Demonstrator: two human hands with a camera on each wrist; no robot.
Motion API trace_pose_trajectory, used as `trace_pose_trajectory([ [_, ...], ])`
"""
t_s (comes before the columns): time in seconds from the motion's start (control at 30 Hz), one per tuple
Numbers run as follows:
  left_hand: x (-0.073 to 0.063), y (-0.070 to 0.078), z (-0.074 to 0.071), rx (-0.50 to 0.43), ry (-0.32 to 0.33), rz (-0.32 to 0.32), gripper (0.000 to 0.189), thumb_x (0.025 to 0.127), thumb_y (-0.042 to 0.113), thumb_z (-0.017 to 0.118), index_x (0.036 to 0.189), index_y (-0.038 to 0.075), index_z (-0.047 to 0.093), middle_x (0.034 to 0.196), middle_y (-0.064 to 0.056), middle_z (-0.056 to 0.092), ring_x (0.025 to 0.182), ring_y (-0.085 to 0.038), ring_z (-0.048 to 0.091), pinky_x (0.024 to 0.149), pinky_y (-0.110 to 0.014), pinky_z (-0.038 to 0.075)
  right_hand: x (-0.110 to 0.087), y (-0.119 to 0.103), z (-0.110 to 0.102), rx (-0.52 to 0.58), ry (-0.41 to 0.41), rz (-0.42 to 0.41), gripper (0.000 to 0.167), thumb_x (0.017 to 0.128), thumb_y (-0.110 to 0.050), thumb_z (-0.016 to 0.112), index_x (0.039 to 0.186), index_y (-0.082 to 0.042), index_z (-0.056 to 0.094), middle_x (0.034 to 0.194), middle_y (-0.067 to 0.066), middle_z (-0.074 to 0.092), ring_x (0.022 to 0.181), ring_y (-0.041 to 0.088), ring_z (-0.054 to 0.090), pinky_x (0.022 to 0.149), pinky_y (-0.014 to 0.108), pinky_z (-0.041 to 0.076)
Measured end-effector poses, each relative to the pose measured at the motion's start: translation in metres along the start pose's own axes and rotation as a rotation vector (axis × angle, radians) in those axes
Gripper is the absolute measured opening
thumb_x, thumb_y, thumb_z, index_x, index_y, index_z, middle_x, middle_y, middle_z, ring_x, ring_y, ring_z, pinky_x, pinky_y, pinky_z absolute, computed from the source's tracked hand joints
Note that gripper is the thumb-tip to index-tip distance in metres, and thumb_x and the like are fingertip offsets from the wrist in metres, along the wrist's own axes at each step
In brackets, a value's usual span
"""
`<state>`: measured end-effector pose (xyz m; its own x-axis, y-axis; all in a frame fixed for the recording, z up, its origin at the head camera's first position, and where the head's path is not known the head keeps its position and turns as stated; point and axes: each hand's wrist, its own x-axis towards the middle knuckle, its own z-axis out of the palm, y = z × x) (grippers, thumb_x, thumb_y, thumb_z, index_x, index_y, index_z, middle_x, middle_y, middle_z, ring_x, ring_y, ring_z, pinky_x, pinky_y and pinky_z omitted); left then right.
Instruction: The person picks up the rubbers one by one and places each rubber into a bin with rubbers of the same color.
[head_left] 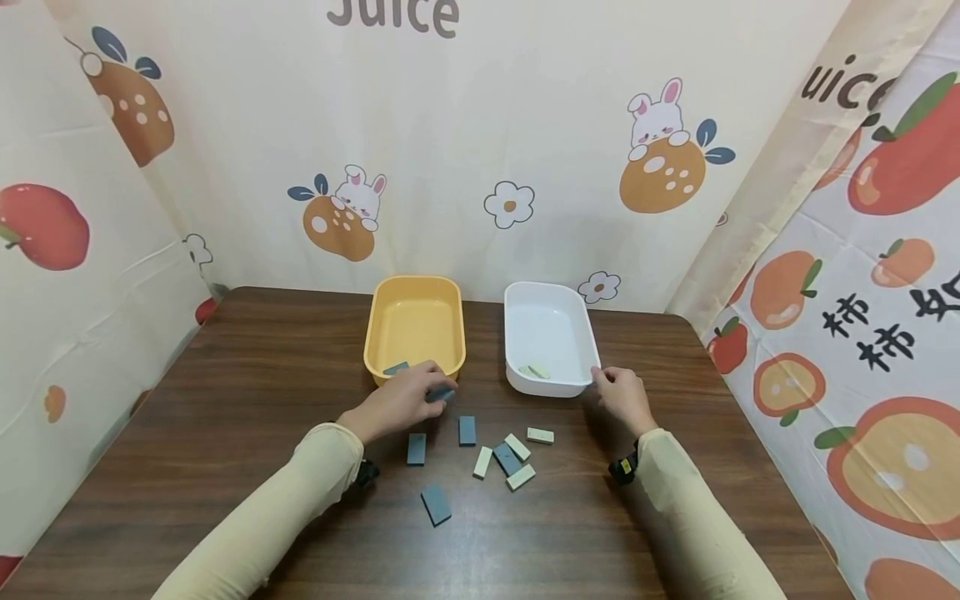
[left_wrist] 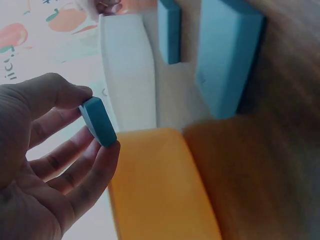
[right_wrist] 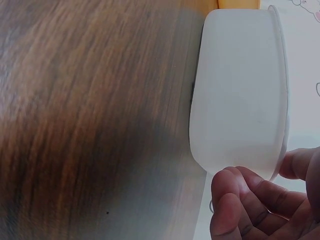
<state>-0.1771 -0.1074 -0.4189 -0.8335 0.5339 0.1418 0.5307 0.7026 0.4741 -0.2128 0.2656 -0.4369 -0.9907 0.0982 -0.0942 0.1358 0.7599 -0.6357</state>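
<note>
My left hand pinches a blue-grey rectangular block between thumb and fingers, over the near rim of the yellow tray. Another blue-grey block lies inside that tray at its near end. To the right, my right hand holds the near right corner of the white tray, thumb at the rim and curled fingers against the outer wall, as the right wrist view shows. Cream blocks lie in the near end of the white tray.
Between the forearms, several loose blocks lie on the brown wood table: blue-grey ones and cream ones. One blue-grey block sits among the cream pieces. A printed curtain hangs behind both trays.
</note>
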Motion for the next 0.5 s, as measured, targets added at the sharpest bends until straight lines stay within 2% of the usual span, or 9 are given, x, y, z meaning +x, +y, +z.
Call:
trace_pose_trajectory([
  [0.2,0.003,-0.002,-0.01,0.011,0.077,0.019,0.029,0.086,0.014,0.072,0.115,0.01,0.07,0.104,-0.001,0.063,0.089,-0.013,0.062,0.08,-0.032,0.055,0.0,0.0,0.001,-0.005,0.007,-0.005,0.046,0.103,-0.033,0.043,0.112,0.005,0.066,0.083,0.015,0.068,0.062,0.016,0.061,0.06,0.027,0.046],
  [0.5,0.008,-0.012,-0.021,0.03,0.101,-0.036,0.03,0.087,0.014,0.071,0.117,0.01,0.069,0.108,-0.005,0.064,0.094,-0.018,0.063,0.087,-0.038,0.056,0.001,0.001,0.001,-0.011,0.013,-0.008,0.045,0.103,-0.032,0.043,0.112,0.006,0.066,0.083,0.016,0.068,0.061,0.015,0.061,0.06,0.028,0.045],
])
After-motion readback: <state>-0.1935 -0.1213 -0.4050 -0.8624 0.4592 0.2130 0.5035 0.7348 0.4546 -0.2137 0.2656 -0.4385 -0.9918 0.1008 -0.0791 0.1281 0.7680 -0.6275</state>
